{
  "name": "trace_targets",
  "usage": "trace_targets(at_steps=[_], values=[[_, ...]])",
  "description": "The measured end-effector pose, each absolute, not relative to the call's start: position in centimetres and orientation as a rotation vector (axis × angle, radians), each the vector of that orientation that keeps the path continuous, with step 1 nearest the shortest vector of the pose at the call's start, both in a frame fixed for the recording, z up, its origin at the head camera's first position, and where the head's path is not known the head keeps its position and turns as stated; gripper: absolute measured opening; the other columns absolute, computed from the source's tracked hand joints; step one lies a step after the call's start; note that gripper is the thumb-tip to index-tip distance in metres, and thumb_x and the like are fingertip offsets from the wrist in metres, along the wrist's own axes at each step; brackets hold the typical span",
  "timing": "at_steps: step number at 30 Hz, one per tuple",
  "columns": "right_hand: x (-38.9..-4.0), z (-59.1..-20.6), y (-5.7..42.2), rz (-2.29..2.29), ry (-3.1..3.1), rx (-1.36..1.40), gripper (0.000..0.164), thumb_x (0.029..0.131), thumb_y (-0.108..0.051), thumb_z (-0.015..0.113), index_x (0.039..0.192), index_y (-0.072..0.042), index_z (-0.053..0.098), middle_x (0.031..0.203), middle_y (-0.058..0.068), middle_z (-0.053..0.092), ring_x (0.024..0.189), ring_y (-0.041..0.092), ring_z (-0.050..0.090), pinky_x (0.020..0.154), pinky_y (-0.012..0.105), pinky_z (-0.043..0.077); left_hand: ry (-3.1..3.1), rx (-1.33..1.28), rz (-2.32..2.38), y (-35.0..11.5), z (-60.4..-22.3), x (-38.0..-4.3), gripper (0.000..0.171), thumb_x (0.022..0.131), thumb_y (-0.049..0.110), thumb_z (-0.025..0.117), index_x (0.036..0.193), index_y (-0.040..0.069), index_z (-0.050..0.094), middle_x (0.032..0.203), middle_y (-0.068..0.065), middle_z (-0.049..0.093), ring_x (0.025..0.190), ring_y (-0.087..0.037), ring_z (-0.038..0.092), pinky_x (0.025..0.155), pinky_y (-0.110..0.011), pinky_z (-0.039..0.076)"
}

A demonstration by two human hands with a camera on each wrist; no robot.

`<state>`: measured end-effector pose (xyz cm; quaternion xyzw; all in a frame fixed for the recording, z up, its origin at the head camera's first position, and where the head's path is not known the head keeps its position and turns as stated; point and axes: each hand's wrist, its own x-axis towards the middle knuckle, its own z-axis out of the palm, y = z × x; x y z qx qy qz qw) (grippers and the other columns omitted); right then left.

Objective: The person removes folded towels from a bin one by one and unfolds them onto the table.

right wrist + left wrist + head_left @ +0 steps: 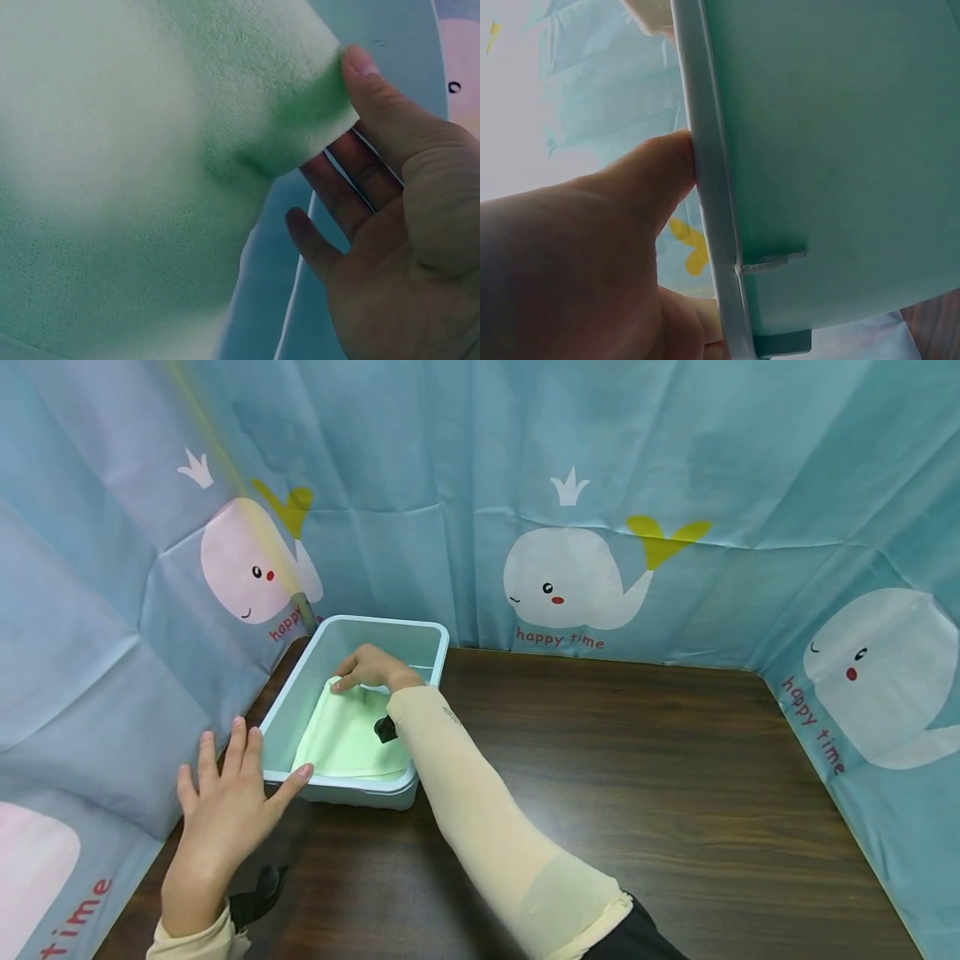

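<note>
A light green towel (345,739) lies inside a pale blue-green plastic basin (279,727). My right hand (372,667) reaches into the basin and pinches the towel's far corner between thumb and fingers. Seen from the right wrist, the corner of the fuzzy towel (315,97) is lifted a little, with the basin floor showing below it. My left hand (228,802) is spread out at the basin's near left corner. In the left wrist view, its thumb (656,169) touches the rim (705,172).
The basin stands at the left on a dark wooden table (637,793). Blue curtains (420,460) printed with whales hang behind it and along both sides, the left one close to the basin. Black straps (258,897) sit at my wrists, over pale sleeves.
</note>
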<state>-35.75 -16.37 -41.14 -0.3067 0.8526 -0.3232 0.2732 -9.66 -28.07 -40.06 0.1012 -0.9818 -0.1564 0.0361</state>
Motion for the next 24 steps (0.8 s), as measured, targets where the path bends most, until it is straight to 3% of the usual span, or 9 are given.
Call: trace_targets(at_steps=[10,17,24], values=[[-35.7,-41.3,-16.4,-0.942,2.308,-0.82,0.033,0.085,-0.036,0.078,0.116,-0.024,0.075,0.124,-0.008,0.07,0.12,0.008,0.06,0.1,0.021,0.047,-3.021,0.32,-0.512,-27.9,-39.9,-9.6,0.101,0.096,0.069,0.039,0.156,-0.007,0.008,0.164,-0.025,-0.01,0.148,-0.052,-0.021,0.107,-0.079,-0.007],[-35.8,-40.7,-15.9,-1.027,2.282,-0.917,0.026,0.085,-0.031,0.078,0.108,-0.019,0.078,0.114,-0.004,0.074,0.105,0.008,0.065,0.085,0.017,0.05,-3.026,0.326,-0.539,-27.9,-39.9,-9.8,0.102,0.096,0.069,0.038,0.156,-0.007,0.006,0.164,-0.026,-0.01,0.148,-0.053,-0.02,0.108,-0.079,-0.008],[-36.1,-38.8,-15.7,-1.048,2.228,-0.99,0.025,0.086,-0.03,0.078,0.106,-0.017,0.079,0.106,-0.004,0.075,0.083,0.005,0.058,0.071,0.017,0.048,-3.024,0.315,-0.522,-28.1,-40.0,-9.8,0.103,0.095,0.07,0.038,0.155,-0.008,0.009,0.164,-0.027,-0.008,0.148,-0.053,-0.018,0.108,-0.079,-0.007]])
